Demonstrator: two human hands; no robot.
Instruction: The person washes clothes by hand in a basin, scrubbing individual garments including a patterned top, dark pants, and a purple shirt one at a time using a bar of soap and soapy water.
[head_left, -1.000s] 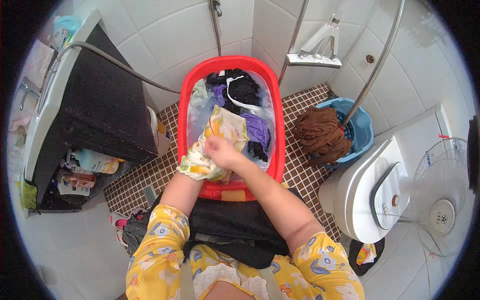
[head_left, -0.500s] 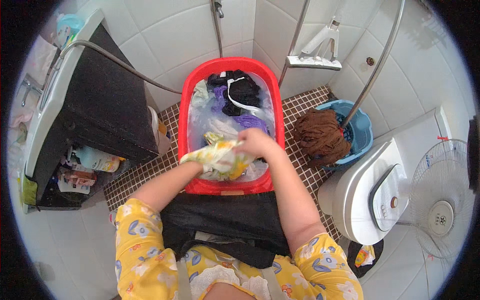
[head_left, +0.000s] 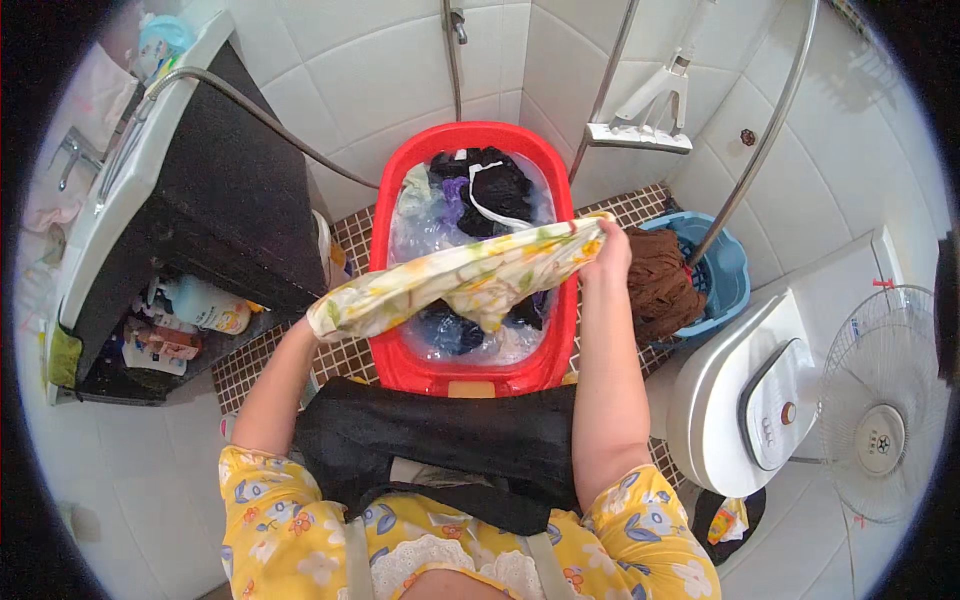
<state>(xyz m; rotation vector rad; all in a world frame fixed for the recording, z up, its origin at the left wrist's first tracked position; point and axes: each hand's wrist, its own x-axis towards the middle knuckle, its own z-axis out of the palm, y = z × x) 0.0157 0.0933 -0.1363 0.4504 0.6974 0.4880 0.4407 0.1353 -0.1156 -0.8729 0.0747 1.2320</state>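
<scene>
A wet white garment with yellow and green floral print (head_left: 460,275) is stretched across the red tub (head_left: 565,330), its middle sagging over the water. My right hand (head_left: 607,258) is closed on the end above the tub's right rim. At the other end, lower and past the left rim, my left hand (head_left: 309,334) holds the cloth, which covers its fingers. Cloudy, sudsy water fills the tub. Black clothing with a white strap (head_left: 498,190), a purple piece (head_left: 453,203), a pale green piece (head_left: 413,190) and a dark blue piece (head_left: 450,330) soak in it.
A blue bucket (head_left: 738,262) with a brown mop (head_left: 660,283) stands to the right, near a white toilet (head_left: 700,430) and a fan (head_left: 880,400). On the left are a dark vanity cabinet (head_left: 215,190) with bottles and a hanging hose (head_left: 265,125). A white squeegee (head_left: 640,138) leans at the back.
The floral garment was bunched low over the tub between my close hands. Now it is raised and pulled out lengthwise, my left hand moved left and my right hand moved right and up.
</scene>
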